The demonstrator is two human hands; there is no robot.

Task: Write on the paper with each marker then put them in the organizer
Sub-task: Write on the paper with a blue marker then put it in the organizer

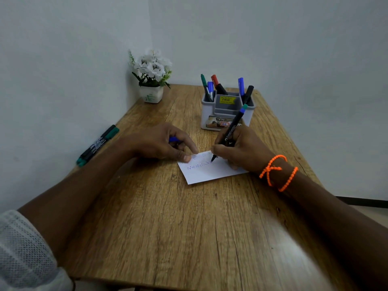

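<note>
A small white paper (212,172) lies in the middle of the wooden table (189,227), with a scribbled line on it. My right hand (241,150) grips a black marker (232,129) whose tip touches the paper's upper edge. My left hand (161,143) presses the paper's left corner with its fingertips and holds a blue cap (173,140) in curled fingers. The grey organizer (227,108) stands behind the paper with several markers upright in it. Two green-ended black markers (97,142) lie at the table's left edge.
A white pot of white artificial flowers (151,76) stands in the far left corner against the wall. Walls close the table on the left and back. An orange beaded band (279,172) circles my right wrist.
</note>
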